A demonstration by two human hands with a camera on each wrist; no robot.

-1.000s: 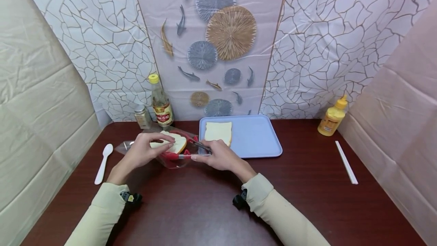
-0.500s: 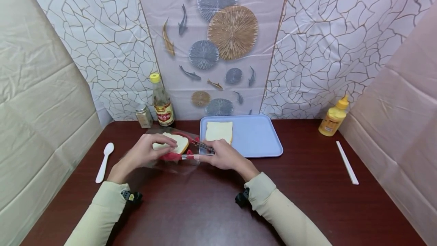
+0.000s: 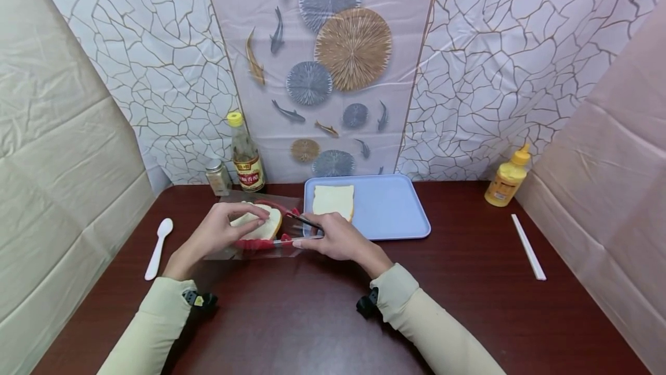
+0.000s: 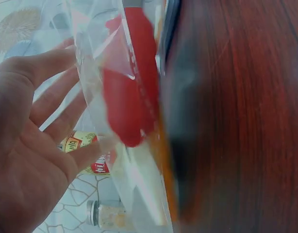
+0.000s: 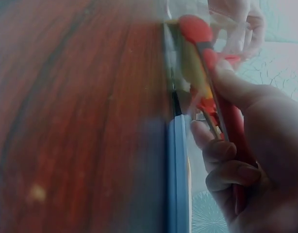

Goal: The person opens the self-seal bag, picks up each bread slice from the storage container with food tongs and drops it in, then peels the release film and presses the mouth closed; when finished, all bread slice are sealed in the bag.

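In the head view my right hand (image 3: 338, 236) grips red tongs with metal arms; the right wrist view shows its fingers curled round the red handle (image 5: 231, 121). The red tong heads (image 3: 260, 244) straddle a bread slice (image 3: 270, 225) inside a clear plastic bag (image 3: 224, 253). My left hand (image 3: 224, 226) bends over the slice from the left, its thumb and fingertips close together at the bag's film. In the left wrist view the film crosses the fingertips, and a red tong head (image 4: 129, 97) shows through it.
Behind the right hand a blue tray (image 3: 390, 207) bears another bread slice (image 3: 333, 199). A sauce bottle (image 3: 247, 161) and a small seasoning jar (image 3: 218, 178) stand at the back left. A white spoon (image 3: 158, 251) lies left; chopsticks (image 3: 528, 248) and a yellow squeeze bottle (image 3: 504, 181) are at right.
The bag's film has shifted and spread flatter round the slice, its left end no longer sticking out past the left hand. The slice and tong heads have moved slightly; both hands stay nearly in place.
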